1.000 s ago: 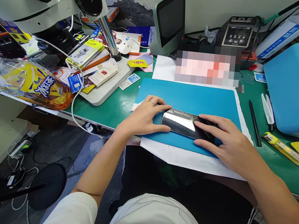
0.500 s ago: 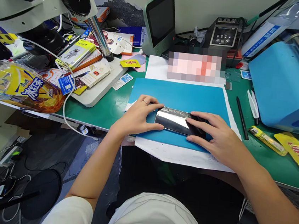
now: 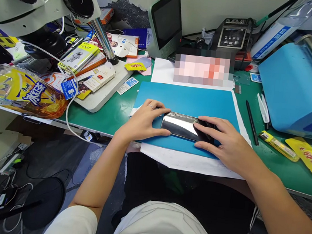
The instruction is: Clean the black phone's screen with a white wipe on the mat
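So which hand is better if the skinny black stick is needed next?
Probably the right hand: it's nearer the black stick, while the left hand touches the other end of the phone.

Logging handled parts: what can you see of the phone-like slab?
The phone-like slab is dark, oblong and glassy-looking, with a white reflection across its face and fine detail along its far edge, too small to read. It lies roughly flat, lengthwise across the blue mat. The left hand grips its left end; the right hand grips and partly hides its right end.
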`<state>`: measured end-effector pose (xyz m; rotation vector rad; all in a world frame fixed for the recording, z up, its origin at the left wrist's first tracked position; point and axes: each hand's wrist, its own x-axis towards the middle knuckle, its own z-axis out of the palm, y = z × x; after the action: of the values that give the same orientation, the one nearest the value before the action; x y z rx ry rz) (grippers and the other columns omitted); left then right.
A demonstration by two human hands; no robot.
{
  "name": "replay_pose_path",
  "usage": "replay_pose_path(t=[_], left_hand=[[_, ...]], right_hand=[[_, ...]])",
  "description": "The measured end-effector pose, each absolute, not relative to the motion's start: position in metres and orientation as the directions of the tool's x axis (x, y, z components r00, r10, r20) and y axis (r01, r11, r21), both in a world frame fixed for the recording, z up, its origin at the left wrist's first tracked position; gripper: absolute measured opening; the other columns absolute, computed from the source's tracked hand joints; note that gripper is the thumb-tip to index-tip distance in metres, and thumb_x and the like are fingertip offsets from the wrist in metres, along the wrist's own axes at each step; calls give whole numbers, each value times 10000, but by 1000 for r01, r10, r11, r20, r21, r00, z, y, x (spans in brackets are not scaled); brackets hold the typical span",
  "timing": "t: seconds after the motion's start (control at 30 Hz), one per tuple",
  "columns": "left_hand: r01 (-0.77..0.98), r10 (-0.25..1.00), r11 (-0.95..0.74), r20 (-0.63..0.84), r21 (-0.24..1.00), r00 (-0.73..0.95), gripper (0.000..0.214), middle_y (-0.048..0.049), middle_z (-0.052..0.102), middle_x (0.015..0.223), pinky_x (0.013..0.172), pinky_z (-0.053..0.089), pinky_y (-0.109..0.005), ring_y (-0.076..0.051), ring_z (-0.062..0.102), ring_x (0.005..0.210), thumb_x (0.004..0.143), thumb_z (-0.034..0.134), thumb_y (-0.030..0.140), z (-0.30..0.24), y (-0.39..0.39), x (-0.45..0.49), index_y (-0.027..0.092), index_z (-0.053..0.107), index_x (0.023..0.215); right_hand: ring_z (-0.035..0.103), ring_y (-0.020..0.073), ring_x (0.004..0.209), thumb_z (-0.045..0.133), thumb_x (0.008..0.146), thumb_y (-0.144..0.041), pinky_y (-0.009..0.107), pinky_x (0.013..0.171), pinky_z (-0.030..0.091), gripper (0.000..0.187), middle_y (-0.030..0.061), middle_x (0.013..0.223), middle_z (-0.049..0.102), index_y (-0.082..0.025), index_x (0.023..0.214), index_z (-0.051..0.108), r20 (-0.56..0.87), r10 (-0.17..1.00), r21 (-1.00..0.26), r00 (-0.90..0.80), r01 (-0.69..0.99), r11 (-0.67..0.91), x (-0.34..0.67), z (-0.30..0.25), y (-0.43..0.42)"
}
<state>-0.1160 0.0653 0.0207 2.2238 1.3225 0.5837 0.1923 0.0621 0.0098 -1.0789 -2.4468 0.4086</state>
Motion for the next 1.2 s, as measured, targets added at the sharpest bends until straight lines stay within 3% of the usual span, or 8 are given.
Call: replay_pose_path(t=[0.23, 0.47, 0.57, 0.67, 0.73, 0.83, 0.97, 1.2], left_hand=[[678, 889, -422, 129, 601, 439, 629, -109, 601, 1349, 1146, 451, -484, -332, 463, 1352, 858, 837, 430, 19, 65, -117, 230, 633, 1419], [673, 886, -427, 131, 604, 444, 625, -104, 598, 1347, 1136, 457, -490, -331, 463, 1348, 859, 836, 432, 18, 65, -118, 245, 630, 1418], [679, 890, -416, 116, 605, 442, 613, -105, 592, 1355, 1133, 460, -489, -333, 465, 1347, 870, 819, 437, 19, 65, -117, 247, 627, 1421], [686, 892, -408, 105, 602, 439, 612, -100, 589, 1362, 1141, 455, -498, -341, 458, 1363, 874, 806, 456, 21, 65, -117, 260, 626, 1425], [689, 892, -408, 100, 599, 441, 613, -95, 589, 1364, 1146, 451, -509, -343, 458, 1364, 879, 793, 482, 21, 65, -117, 275, 622, 1429], [693, 892, -404, 89, 597, 444, 622, -95, 588, 1362, 1155, 440, -517, -343, 454, 1364, 887, 777, 515, 21, 65, -118, 277, 618, 1439], [703, 896, -396, 82, 592, 436, 638, -94, 584, 1365, 1161, 436, -509, -343, 439, 1384, 889, 766, 542, 21, 64, -118, 273, 616, 1448], [734, 897, -391, 51, 555, 440, 637, -96, 570, 1398, 1151, 455, -501, -341, 440, 1398, 916, 717, 569, 24, 63, -115, 272, 593, 1467]], right_hand=[[575, 378, 1326, 609, 976, -528, 582, 1099, 520, 495, 104, 1491, 605, -316, 1420, 660, 252, 758, -449, -601, 622, 642, 193, 9, 62], [551, 407, 1383, 692, 877, -643, 581, 1099, 525, 888, 142, 1525, 576, -313, 1635, 364, 179, 854, -509, -489, 696, 506, 194, 15, 59], [546, 402, 1397, 729, 841, -649, 591, 1110, 512, 954, 111, 1538, 575, -365, 1650, 311, 298, 841, -593, -451, 603, 534, 199, 14, 55], [611, 372, 1320, 626, 887, -692, 579, 1077, 533, 755, 69, 1441, 650, -419, 1570, 455, 527, 787, -662, -322, 425, 617, 203, 11, 50], [660, 349, 1232, 499, 952, -697, 550, 1019, 561, 584, 69, 1321, 716, -391, 1434, 620, 566, 786, -668, -250, 420, 615, 203, 12, 49], [679, 323, 1194, 427, 1023, -633, 512, 1010, 557, 526, 97, 1251, 753, -288, 1288, 722, 455, 856, -677, -247, 528, 512, 199, 15, 50], [645, 313, 1268, 363, 1065, -588, 518, 1097, 498, 561, 119, 1318, 737, -220, 1309, 710, 265, 940, -709, -217, 616, 342, 194, 18, 53], [647, 313, 1251, 296, 1047, -664, 497, 1082, 509, 680, 127, 1278, 753, -199, 1319, 712, 195, 956, -733, -218, 616, 290, 194, 20, 51]])
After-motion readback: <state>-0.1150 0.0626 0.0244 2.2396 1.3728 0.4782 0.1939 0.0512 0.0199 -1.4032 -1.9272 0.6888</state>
